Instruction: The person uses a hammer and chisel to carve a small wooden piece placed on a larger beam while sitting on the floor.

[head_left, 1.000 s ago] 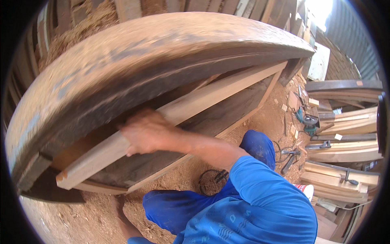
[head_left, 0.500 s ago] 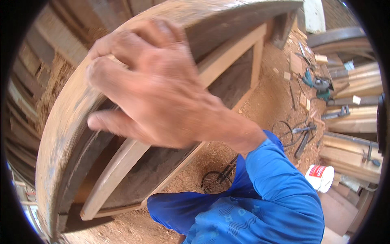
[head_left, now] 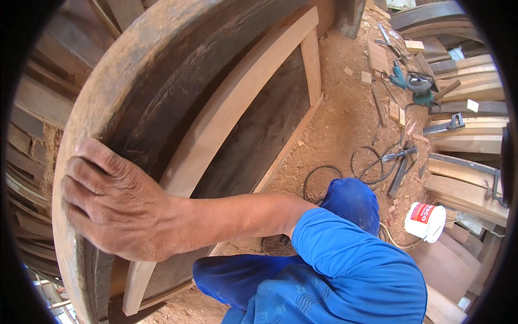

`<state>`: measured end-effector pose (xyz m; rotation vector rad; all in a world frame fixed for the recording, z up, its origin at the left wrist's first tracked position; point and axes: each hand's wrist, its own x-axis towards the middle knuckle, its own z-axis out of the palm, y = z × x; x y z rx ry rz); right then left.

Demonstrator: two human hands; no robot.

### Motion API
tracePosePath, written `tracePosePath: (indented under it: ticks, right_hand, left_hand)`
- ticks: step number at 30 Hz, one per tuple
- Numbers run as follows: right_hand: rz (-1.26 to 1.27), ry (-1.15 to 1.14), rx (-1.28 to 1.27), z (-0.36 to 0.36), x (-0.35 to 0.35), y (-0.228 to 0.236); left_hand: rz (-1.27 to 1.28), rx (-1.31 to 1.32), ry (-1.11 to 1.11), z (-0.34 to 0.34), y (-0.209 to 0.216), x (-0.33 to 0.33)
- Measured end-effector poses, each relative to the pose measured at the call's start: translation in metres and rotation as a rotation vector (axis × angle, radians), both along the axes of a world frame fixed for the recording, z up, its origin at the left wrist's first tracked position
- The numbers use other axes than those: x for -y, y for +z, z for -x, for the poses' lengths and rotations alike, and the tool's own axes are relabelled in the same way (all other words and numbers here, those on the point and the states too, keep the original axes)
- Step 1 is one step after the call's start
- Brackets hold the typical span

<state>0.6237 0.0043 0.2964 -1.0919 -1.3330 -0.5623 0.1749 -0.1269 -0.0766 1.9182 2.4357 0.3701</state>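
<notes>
My right hand, its blue-sleeved arm reaching across to the left, has its fingers curled over a thick curved wooden rim. The thumb is hidden below the hand. This worn, greyish-brown rim forms the outer edge of a large wooden structure. Inside it runs a pale curved wooden rib, with a dark panel beyond. A thin straight pale strip borders the panel, and a short pale upright joins strip and rib. My left hand is out of sight.
Sawdust and shavings cover the ground. To the right lie a green power tool, a dark cable, a clamp and stacked timber. A white tub stands by my knee. Curved planks fill the far left.
My right hand was blurred and higher, over the rim with fingers apart. Now it is lower and further left, clasping the rim. The view has shifted too.
</notes>
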Motion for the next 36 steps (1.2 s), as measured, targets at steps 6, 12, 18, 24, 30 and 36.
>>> tracePosePath:
  ticks: [6, 12, 18, 24, 30, 36]
  right_hand:
    - [-0.145, -0.049, -0.081, 0.014, -0.028, -0.013]
    - [-0.017, -0.119, -0.019, 0.009, -0.013, -0.004]
    - [0.458, 0.141, 0.079, -0.016, 0.031, 0.042]
    - [0.703, 0.059, 0.145, -0.018, 0.044, 0.085]
    - [1.034, 0.032, 0.206, -0.012, 0.081, 0.160]
    - [2.145, -0.128, -0.048, 0.001, 0.228, 0.164]
  left_hand:
    - [0.094, 0.017, -0.025, -0.003, 0.007, -0.006]
    - [0.246, 0.024, -0.028, -0.015, 0.043, -0.006]
    - [0.525, 0.105, -0.039, -0.024, 0.101, 0.018]
    - [0.883, 0.317, -0.096, -0.038, 0.191, 0.047]
    - [1.100, 0.579, -0.160, -0.034, 0.294, 0.048]
    - [0.669, 0.190, -0.875, -0.166, 0.502, 0.003]
